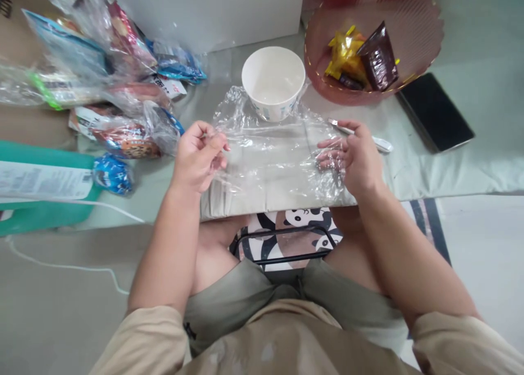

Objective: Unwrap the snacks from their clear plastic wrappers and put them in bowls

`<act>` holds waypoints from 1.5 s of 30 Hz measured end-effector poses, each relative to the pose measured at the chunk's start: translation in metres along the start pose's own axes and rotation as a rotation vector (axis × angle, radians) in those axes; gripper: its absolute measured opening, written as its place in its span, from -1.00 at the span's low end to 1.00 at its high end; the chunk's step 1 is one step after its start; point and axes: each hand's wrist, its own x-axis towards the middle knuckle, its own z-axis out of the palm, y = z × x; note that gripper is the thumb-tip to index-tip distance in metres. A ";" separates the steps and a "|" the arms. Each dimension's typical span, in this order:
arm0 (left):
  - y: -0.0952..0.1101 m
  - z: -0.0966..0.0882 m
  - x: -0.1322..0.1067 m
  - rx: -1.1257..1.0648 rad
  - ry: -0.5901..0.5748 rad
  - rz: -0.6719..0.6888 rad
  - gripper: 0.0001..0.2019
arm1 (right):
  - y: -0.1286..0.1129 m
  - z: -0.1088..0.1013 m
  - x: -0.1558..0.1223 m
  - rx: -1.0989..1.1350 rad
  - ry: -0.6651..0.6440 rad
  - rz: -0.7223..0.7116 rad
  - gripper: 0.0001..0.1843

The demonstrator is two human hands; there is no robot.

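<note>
Pinching clear plastic film [270, 159] at one side with the left hand [200, 156], over the table [462, 170] before a white bowl [273, 83]. At the other side, with loosely spread right hand [362, 159] near a slim cutter [383, 144], cannot tell whether gripping either. Farther out, beside a pink basket [421, 42] of packets [380, 61], near a black phone [438, 113].

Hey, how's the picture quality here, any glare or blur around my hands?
Head view: bright glints streak the clear plastic film between your left hand and right hand, making its edges hard to trace; head view: highlights also fleck the dark packet in the pink bowl; head view: it's a bit soft, and the green container's label is unreadable.
</note>
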 end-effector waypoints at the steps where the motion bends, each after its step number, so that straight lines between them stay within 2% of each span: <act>1: 0.000 0.001 -0.001 0.008 -0.036 0.002 -0.45 | 0.000 0.000 0.000 -0.030 -0.021 -0.016 -0.55; 5: 0.002 0.001 -0.004 0.060 -0.146 -0.065 -0.48 | -0.005 0.002 0.000 -0.117 -0.061 -0.062 -0.42; 8: 0.002 -0.001 -0.008 0.126 -0.138 -0.075 -0.56 | -0.010 0.004 -0.002 -0.125 -0.100 -0.063 -0.43; 12: -0.001 -0.005 -0.012 0.177 0.032 -0.017 -0.62 | -0.012 0.005 -0.006 -0.172 -0.150 -0.086 -0.57; 15: -0.005 -0.008 -0.013 0.135 0.179 0.041 -0.59 | -0.007 0.005 -0.005 -0.178 -0.019 -0.167 -0.63; 18: -0.006 -0.009 -0.014 0.093 0.229 0.085 -0.54 | -0.004 0.003 -0.006 -0.161 0.018 -0.183 -0.57; 20: -0.006 -0.010 -0.015 0.058 0.216 0.105 -0.52 | -0.006 0.001 -0.010 -0.183 -0.061 -0.138 -0.44; 23: -0.010 -0.013 -0.013 0.014 0.179 0.076 -0.50 | -0.012 -0.001 -0.020 -0.236 -0.279 -0.044 -0.19; 25: -0.014 -0.016 -0.010 0.042 0.176 0.058 -0.51 | -0.015 -0.001 -0.025 -0.233 -0.356 -0.039 -0.13; 26: -0.015 -0.017 -0.008 0.067 0.181 0.065 -0.52 | -0.016 -0.001 -0.026 -0.221 -0.338 -0.067 -0.14; 28: -0.016 -0.019 -0.004 0.097 0.181 0.092 -0.54 | -0.015 0.000 -0.024 -0.187 -0.214 -0.155 -0.22; 31: -0.012 -0.020 -0.002 0.045 0.117 0.095 -0.52 | -0.010 0.002 -0.014 -0.091 -0.023 -0.225 -0.52; 33: -0.008 -0.021 -0.004 0.016 0.042 0.107 -0.48 | -0.008 0.003 -0.006 -0.018 0.045 -0.251 -0.74; 34: -0.007 -0.023 -0.006 0.019 0.010 0.135 -0.49 | -0.007 0.003 -0.004 0.017 0.065 -0.266 -0.79; 38: -0.008 -0.032 -0.012 0.163 -0.039 0.340 -0.87 | -0.010 0.003 -0.002 0.132 0.061 -0.303 -0.89; 39: -0.008 -0.034 -0.013 0.209 -0.052 0.382 -0.91 | -0.011 0.002 -0.004 0.124 0.044 -0.312 -0.92; 41: -0.009 -0.037 -0.014 0.290 -0.108 0.407 -0.96 | -0.010 0.000 -0.008 0.022 0.012 -0.350 -0.83; 44: -0.008 -0.037 -0.015 0.417 -0.176 0.346 -0.67 | -0.006 -0.003 -0.012 -0.232 -0.009 -0.406 -0.59; 45: -0.008 -0.036 -0.015 0.489 -0.169 0.331 -0.63 | -0.005 -0.004 -0.013 -0.305 -0.006 -0.415 -0.55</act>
